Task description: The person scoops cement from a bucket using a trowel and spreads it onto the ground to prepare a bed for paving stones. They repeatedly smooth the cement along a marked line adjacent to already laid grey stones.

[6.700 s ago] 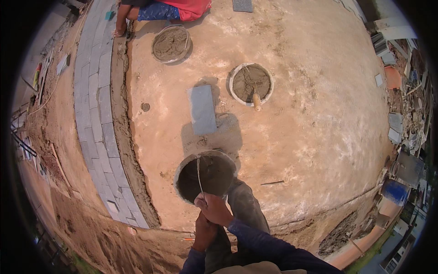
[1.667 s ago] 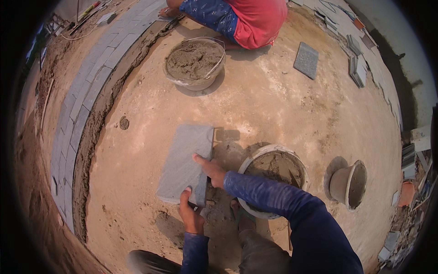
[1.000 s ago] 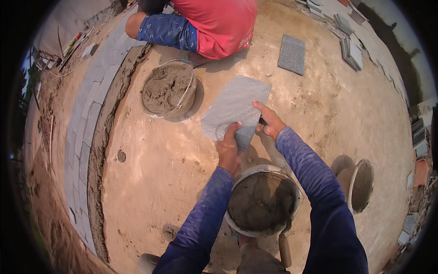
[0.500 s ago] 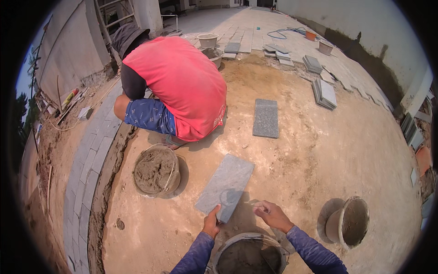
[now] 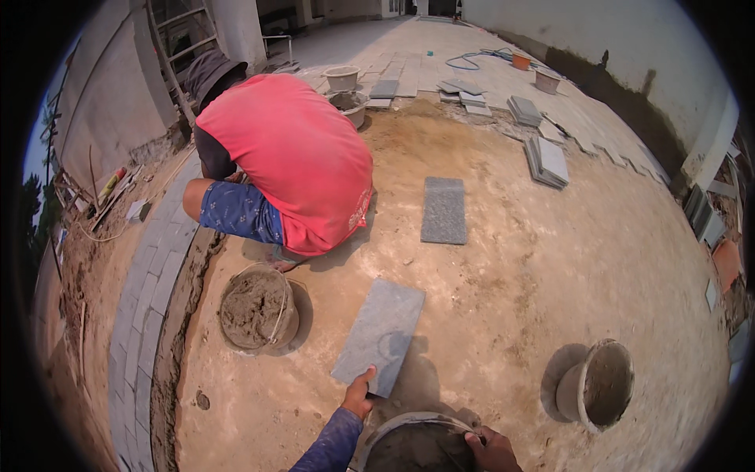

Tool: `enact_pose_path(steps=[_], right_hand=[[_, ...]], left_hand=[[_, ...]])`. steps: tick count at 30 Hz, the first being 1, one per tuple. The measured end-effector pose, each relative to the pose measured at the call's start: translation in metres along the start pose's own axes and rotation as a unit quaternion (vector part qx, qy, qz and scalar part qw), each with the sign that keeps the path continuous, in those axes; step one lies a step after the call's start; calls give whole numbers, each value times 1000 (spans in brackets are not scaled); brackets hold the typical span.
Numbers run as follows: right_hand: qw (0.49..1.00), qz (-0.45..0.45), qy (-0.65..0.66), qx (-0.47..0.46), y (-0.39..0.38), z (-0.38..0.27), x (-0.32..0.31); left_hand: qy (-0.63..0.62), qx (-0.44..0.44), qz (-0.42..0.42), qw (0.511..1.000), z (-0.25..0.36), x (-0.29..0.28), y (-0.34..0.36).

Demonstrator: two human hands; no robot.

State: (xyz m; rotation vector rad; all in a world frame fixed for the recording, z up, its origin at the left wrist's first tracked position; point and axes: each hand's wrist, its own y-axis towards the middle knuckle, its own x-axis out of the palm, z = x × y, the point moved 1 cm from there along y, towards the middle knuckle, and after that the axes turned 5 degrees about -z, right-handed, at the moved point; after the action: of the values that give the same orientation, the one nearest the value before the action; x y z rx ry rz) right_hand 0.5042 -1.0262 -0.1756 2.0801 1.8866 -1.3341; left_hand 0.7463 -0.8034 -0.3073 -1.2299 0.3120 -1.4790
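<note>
My left hand (image 5: 358, 396) grips the near end of a grey rectangular stone tile (image 5: 381, 334), thumb on its top face. The tile is held tilted above the ground, and a shadow falls on it. Close below me stands a bucket (image 5: 385, 429) with grey mortar (image 5: 421, 450) inside, cut off by the lower edge. At its right rim my right hand (image 5: 494, 452) is closed; what lies in its fingers is hidden. A second bucket (image 5: 292, 326), heaped with wet mortar (image 5: 255, 307), stands to the left of the tile.
A co-worker in a red shirt (image 5: 287, 165) squats ahead on the left, beside a laid paver strip (image 5: 149, 307). One loose tile (image 5: 444, 211) lies flat ahead. A tipped bucket (image 5: 572, 389) rests at right. Tile stacks (image 5: 546, 163) lie farther off.
My right hand has moved down from beside the tile to the bucket's right rim, and its fingers have closed. The tile in my left hand has shifted slightly nearer.
</note>
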Motion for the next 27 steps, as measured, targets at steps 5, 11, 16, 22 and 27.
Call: enact_pose_path(steps=[5, 11, 16, 22, 27], right_hand=[[997, 9, 52, 61, 14, 22, -1], [993, 41, 105, 33, 29, 0, -45], [994, 106, -7, 30, 44, 12, -96], [996, 83, -11, 24, 47, 22, -92], [996, 77, 42, 17, 47, 26, -88]], left_hand=[[29, 10, -27, 999, -6, -25, 24], [34, -3, 14, 999, 0, 0, 0], [42, 22, 11, 999, 8, 31, -22], [-10, -18, 53, 998, -22, 22, -6], [-42, -4, 23, 999, -15, 25, -9]])
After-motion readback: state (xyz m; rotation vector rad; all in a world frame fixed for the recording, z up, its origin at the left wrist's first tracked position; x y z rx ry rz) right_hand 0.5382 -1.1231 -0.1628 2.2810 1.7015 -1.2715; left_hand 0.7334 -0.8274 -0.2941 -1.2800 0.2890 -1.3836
